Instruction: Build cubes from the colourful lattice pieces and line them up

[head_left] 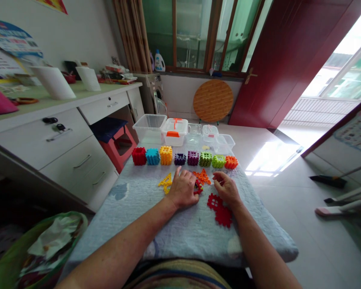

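Note:
My left hand (184, 188) rests palm down on the cloth-covered table, thumb apart from the fingers. A red notched plastic building piece (198, 186) shows beside it, partly covered by the hand. Just left of that hand lie yellow lattice pieces (166, 183). Orange lattice pieces (202, 176) lie between my two hands. My right hand (228, 188) is at the right of these, fingers loosely bent and thumb apart, with nothing visible in it. Two flat red pieces (223, 216) lie near my right wrist, one with a window-like grid.
Behind the hands stands a row of notched cubes, from a red cube (138, 156) to an orange one (231, 162). Clear plastic boxes (150, 127) line the table's far edge, one box (175, 132) with orange clips. A wastebasket (83, 224) stands at left.

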`<action>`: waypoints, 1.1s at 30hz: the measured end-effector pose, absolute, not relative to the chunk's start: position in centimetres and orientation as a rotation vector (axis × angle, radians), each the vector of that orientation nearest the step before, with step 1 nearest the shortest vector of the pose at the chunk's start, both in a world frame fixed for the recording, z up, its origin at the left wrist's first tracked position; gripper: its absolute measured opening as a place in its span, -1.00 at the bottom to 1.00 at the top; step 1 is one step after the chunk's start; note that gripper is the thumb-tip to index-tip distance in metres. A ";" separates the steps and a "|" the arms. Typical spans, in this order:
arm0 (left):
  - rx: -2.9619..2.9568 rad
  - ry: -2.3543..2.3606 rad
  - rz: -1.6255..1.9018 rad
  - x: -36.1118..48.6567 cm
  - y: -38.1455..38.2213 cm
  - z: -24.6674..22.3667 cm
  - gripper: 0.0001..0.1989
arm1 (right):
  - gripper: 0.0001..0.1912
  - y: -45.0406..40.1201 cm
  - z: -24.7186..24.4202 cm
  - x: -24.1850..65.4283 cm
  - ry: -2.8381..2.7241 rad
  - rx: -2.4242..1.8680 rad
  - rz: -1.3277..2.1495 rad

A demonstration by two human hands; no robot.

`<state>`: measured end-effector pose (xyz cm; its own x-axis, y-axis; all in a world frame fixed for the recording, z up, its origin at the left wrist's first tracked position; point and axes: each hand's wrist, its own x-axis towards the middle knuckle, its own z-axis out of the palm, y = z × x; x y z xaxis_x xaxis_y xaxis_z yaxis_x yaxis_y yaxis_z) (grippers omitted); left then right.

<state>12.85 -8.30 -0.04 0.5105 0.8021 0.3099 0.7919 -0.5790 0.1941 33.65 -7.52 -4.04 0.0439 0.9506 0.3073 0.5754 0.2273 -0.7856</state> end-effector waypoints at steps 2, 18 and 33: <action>2.713 1.404 0.621 12.1 -8.4 0.8 -0.64 | -0.70 -7.5 -4.1 33.7 -1.632 -1.456 0.546; 2.557 1.936 0.382 -10.9 2.3 6.1 -0.55 | -0.68 -7.4 -5.2 34.4 -1.649 -1.496 0.569; 2.469 1.728 0.096 -11.5 7.3 6.7 -0.52 | -0.67 -7.2 -5.8 34.7 -1.616 -1.543 0.565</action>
<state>-11.47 7.28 6.67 0.3437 0.9388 -0.0206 0.9308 -0.3377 0.1395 34.71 -7.18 -5.78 0.0787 0.9659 0.2467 0.6014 0.1513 -0.7845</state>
